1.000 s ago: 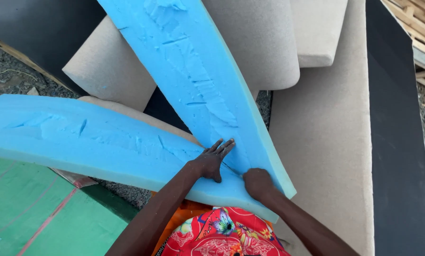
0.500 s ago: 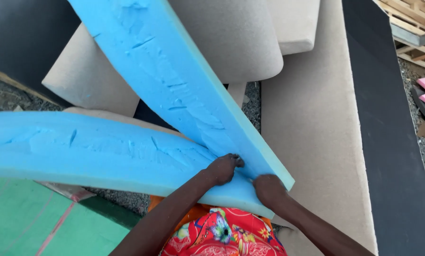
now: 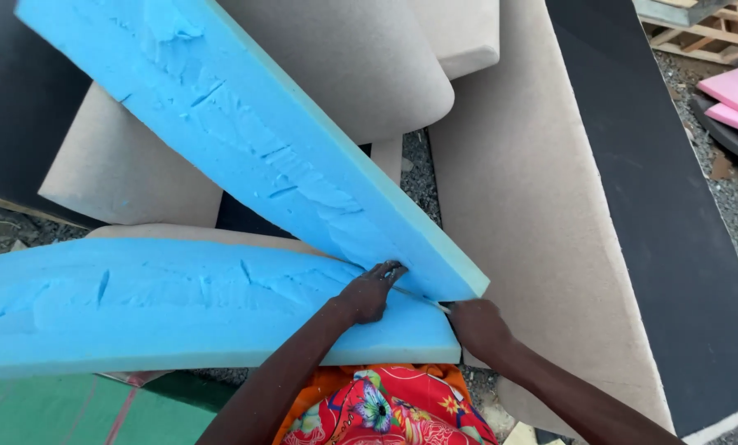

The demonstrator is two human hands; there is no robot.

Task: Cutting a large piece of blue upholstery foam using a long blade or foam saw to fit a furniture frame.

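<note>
Two long slabs of bright blue foam meet in a narrow V right in front of the person: the lower blue foam slab (image 3: 179, 309) lies nearly level across the left of the view, its top face scored with rough cuts, while the upper blue foam slab (image 3: 245, 140) runs on a slant from the top left down to a corner near the middle right. The left hand (image 3: 369, 292) rests palm-down on the lower slab just where the two slabs come together, its fingers (image 3: 389, 270) curled and pressed toward the seam, clasping nothing that can be seen. The right hand (image 3: 476, 325) sits just beside it at the near corner of the upper slab, fingers closed; a thin pale edge shows between the two hands, but whether it is a tool gripped by the right hand cannot be told. Behind the slabs stand beige upholstered panels (image 3: 542, 206), one with a rounded end, and a black board (image 3: 657, 214) leans along the right. Pink foam sheets (image 3: 735, 95) lie at the far right on gravel ground (image 3: 418, 173), and a green mat (image 3: 47, 412) fills the lower left corner
</note>
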